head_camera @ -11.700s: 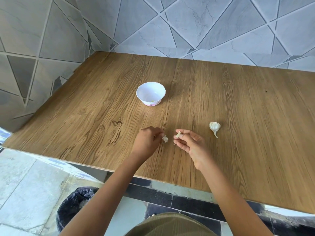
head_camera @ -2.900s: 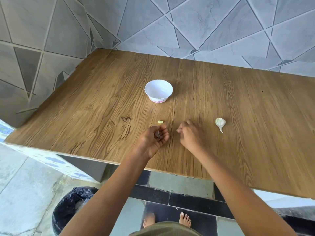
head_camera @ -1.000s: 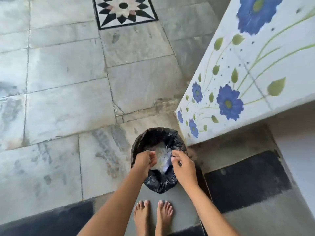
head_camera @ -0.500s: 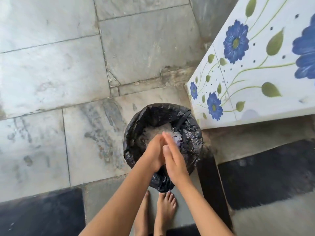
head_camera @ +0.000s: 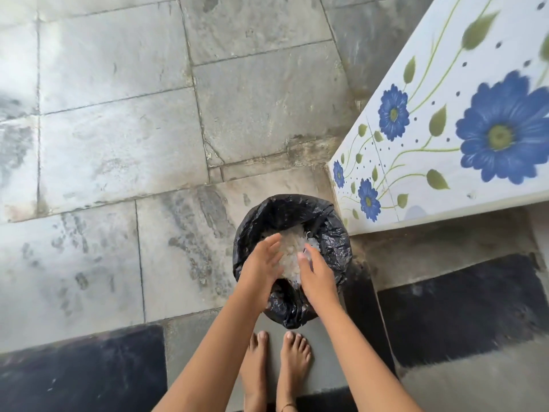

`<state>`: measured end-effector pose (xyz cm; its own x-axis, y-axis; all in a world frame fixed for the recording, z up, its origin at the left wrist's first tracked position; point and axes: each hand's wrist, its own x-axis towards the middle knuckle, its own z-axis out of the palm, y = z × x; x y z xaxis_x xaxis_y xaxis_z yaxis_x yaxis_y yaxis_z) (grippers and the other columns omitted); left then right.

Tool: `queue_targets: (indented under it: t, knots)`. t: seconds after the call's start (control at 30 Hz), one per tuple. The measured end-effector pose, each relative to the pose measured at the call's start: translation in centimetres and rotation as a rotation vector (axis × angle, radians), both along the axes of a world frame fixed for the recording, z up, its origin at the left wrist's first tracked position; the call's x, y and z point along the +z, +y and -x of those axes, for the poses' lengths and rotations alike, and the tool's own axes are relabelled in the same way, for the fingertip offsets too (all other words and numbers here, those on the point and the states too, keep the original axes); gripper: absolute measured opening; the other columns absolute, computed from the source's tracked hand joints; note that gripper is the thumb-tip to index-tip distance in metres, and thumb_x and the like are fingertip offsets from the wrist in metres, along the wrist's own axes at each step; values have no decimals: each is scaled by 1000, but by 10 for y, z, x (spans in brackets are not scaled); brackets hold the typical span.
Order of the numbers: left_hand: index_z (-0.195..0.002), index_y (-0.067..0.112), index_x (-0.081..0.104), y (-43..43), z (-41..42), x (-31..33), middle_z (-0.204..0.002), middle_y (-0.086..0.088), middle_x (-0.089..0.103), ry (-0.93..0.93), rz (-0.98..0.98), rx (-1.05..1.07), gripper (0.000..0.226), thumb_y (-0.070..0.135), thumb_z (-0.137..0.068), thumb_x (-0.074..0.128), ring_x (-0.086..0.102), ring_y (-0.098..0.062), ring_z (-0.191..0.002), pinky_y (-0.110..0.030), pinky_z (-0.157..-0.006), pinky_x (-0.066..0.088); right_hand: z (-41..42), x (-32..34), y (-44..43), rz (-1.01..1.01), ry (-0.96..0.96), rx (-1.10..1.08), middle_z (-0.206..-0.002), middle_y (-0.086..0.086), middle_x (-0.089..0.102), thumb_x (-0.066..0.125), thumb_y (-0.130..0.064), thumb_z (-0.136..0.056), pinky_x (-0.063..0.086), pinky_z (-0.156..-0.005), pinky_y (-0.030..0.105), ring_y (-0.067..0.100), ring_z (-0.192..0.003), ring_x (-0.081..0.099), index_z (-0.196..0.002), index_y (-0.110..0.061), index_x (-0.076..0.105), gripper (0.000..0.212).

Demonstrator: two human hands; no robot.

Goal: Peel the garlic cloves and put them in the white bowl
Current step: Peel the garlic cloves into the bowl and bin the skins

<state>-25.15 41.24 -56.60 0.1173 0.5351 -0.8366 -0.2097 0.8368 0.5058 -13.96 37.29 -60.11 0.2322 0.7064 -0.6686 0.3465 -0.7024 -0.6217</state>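
Observation:
I look straight down at a waste bin lined with a black bag (head_camera: 332,233) on the floor. Pale scraps (head_camera: 292,248) lie inside it. My left hand (head_camera: 263,261) and my right hand (head_camera: 316,272) hover over the bin's opening, a small gap between them, fingers straight and holding nothing. The garlic, the cloves and the white bowl are out of view.
The counter's side panel (head_camera: 445,120), white with blue flowers, rises to the right of the bin. Grey stone floor tiles (head_camera: 118,144) spread to the left. My bare feet (head_camera: 276,361) stand just behind the bin, between dark floor strips (head_camera: 80,370).
I turned from the wooden counter down to the bin. My hands, pressed together over it half a second ago, have drawn apart with fingers spread.

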Motion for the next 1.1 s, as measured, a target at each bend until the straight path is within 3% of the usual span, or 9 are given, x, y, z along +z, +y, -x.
queue_targets:
  t: [0.1,0.23,0.4,0.5,0.6,0.7,0.87,1.1]
  knots:
    - [-128,22,50,-4,19,61,-131,-2,52,302,-105,-210,30,24,-98,48,49,-14,-111,-30,-94,37,-10,85,2,-84,-29,24,-149,0,39,45,-30,-99,27,-110,31,16,-137,35,-144,-19,37,47]
    - [-133,18,47,-9,25,180,-135,-2,51,589,-458,-518,43,23,-92,58,47,-19,-124,-28,-97,36,-26,217,-12,-231,-198,91,-149,-1,38,48,-28,-98,27,-109,28,15,-137,35,-145,-18,37,49]
    - [-133,18,47,-23,18,344,-136,-2,50,768,-951,-721,46,26,-90,62,50,-22,-120,-30,-94,36,-37,372,-57,-488,-338,104,-140,6,50,56,-17,-94,28,-103,18,20,-131,45,-134,-7,51,42]
    - [-130,17,50,-44,8,416,-133,0,52,740,-1177,-741,46,25,-87,65,53,-22,-117,-30,-95,38,-45,449,-99,-700,-416,-6,-132,8,57,60,-12,-91,29,-96,10,17,-121,51,-129,-4,55,40]
    - [-128,18,52,-76,-15,472,-131,1,55,660,-1316,-767,47,33,-85,61,54,-20,-116,-27,-91,38,-60,502,-151,-846,-491,-133,-130,4,58,54,-24,-89,27,-100,4,12,-119,51,-128,-6,55,43]
    - [-129,19,53,-110,-52,507,-131,3,55,549,-1429,-824,51,39,-82,54,55,-18,-116,-26,-89,40,-86,528,-205,-900,-592,-272,-129,5,59,46,-39,-89,34,-102,15,17,-119,54,-127,-5,57,53]
    - [-128,18,53,-179,-143,538,-128,3,57,367,-1666,-951,44,33,-88,63,55,-16,-114,-23,-88,38,-141,546,-310,-879,-822,-472,-124,7,62,45,-39,-89,38,-97,21,23,-112,59,-126,-6,58,51]
    - [-123,14,57,-298,-262,540,-124,-2,60,229,-1796,-1194,39,26,-86,63,57,-23,-112,-27,-87,40,-207,545,-459,-739,-1018,-691,-119,10,65,44,-41,-88,49,-90,31,28,-106,63,-124,-6,59,53]
